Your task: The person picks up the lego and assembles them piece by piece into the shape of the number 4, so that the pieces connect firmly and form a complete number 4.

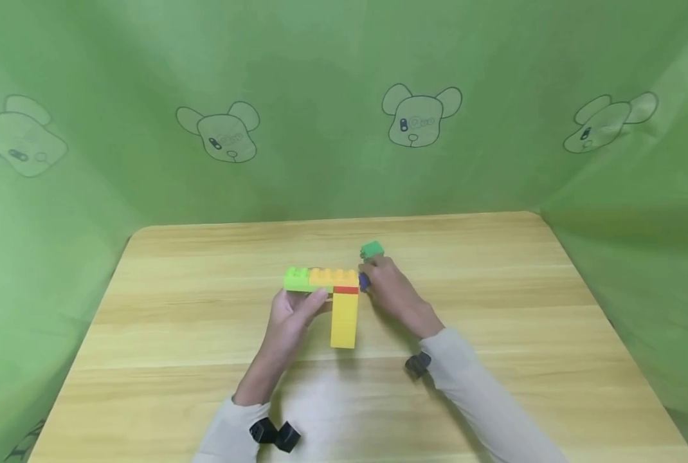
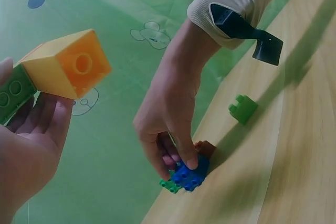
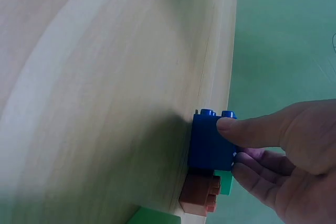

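My left hand [image 1: 289, 318] grips an assembly of toy building blocks [image 1: 344, 318] raised over the table. It has a light green and orange-yellow top row, a thin red layer and a yellow column pointing down toward me. In the left wrist view the column's hollow orange end [image 2: 83, 65] faces the camera. To the right, my right hand [image 1: 395, 289] pinches a blue building block [image 3: 212, 142] between thumb and fingers, low at the tabletop. Close beside that block are a brown block [image 3: 197, 195] and a green block [image 1: 371, 249], partly covered by the fingers.
A separate light green block [image 2: 243, 109] sits on the wooden table [image 1: 205, 257]. Green cloth [image 1: 321, 161] with printed bear heads hangs behind the table and along its sides. Black mounts [image 1: 274, 435] are strapped at both sleeves.
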Action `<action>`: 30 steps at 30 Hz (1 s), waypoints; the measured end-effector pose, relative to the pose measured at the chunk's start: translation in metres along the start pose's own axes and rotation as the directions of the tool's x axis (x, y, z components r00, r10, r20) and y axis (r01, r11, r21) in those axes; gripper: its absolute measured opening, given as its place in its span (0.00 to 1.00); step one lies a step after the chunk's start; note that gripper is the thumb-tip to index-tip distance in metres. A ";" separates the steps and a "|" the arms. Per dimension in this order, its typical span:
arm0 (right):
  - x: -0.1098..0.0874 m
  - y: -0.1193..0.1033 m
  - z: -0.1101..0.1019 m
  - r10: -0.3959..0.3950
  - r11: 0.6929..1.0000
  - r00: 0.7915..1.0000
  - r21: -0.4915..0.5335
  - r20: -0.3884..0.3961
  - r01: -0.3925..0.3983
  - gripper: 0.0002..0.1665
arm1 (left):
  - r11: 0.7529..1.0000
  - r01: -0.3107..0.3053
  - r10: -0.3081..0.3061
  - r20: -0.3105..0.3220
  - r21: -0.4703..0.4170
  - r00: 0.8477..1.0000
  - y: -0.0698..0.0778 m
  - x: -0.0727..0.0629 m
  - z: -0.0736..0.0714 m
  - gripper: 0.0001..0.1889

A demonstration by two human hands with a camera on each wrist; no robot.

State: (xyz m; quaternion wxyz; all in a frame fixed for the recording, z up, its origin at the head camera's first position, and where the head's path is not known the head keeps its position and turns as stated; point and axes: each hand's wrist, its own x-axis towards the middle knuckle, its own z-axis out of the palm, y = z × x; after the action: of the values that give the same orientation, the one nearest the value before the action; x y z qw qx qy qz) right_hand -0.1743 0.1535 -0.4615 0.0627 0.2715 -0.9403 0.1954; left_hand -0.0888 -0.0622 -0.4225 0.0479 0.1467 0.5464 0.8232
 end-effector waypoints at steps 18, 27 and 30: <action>-0.013 -0.002 -0.015 0.281 0.937 0.957 0.195 0.071 -0.290 0.26 | 0.999 -0.008 0.002 -0.118 -0.044 0.993 0.002 0.004 0.009 0.18; -0.017 -0.009 -0.034 0.360 0.861 0.932 0.367 0.047 -0.351 0.28 | 1.000 0.019 -0.021 -0.168 -0.012 0.985 0.001 0.005 0.013 0.25; -0.017 -0.015 -0.047 0.388 0.771 0.921 0.539 0.025 -0.339 0.27 | 0.999 0.029 -0.026 -0.176 0.018 0.984 0.001 0.005 0.014 0.25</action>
State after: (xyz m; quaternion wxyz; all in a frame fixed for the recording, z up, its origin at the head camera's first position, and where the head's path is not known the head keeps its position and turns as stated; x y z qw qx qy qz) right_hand -0.1508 0.1689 -0.4173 -0.0129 0.0821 -0.8795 0.4687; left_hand -0.0898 -0.0493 -0.4157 0.0094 0.0664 0.5589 0.8265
